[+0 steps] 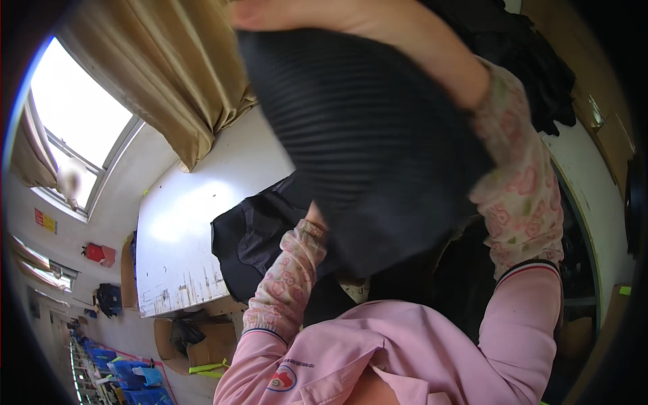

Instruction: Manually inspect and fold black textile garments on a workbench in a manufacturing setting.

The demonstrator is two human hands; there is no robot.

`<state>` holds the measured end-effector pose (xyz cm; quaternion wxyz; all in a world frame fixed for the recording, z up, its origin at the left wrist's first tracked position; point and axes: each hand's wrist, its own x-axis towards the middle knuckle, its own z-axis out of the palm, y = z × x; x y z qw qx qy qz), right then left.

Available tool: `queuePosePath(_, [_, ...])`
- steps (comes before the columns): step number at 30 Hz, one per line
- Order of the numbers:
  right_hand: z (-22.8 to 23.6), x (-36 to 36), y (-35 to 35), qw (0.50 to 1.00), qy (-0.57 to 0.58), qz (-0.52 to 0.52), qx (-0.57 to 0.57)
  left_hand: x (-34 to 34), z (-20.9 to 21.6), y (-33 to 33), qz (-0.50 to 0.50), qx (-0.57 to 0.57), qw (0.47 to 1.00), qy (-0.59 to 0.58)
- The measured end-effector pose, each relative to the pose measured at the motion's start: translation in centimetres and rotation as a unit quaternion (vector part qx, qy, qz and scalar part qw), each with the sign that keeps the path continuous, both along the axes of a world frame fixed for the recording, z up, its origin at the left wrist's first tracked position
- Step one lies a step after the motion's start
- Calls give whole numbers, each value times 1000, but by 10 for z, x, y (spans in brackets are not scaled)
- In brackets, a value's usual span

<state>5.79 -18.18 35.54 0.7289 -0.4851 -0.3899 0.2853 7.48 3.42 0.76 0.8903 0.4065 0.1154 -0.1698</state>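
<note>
A black ribbed cloth piece (364, 128) is raised in front of me, slightly blurred by motion. My right hand (297, 15) grips its upper edge, partly cut off by the top of the view. Low on the cloth's left side is my left hand (316, 216); only a bit near the wrist shows, and its fingers are hidden behind the cloth. Another dark cloth piece (250, 233) lies on the white table (179, 229), beside my left forearm.
More dark cloth (520, 61) is heaped at the upper right. A gold curtain (169, 61) hangs by the window at the upper left. An open cardboard box (212, 347) with a black bag (187, 334) stands below the table's near edge.
</note>
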Motion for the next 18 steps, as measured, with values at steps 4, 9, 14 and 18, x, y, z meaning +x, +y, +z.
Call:
queuePosePath(4, [-12,-2,49,995,-32,-66,61,-71,10,0,-125,7,992,-19])
queuePosePath(9, [-17,2,82,992,6,-48,115,-83,-1,-75,-196,11,980,-37])
queuePosePath(14, [-17,11,91,978,6,-3,210,-80,30,-59,29,-174,984,18])
queuePosePath(18, [-6,10,79,956,-32,130,261,-54,-2,49,163,-25,961,-223])
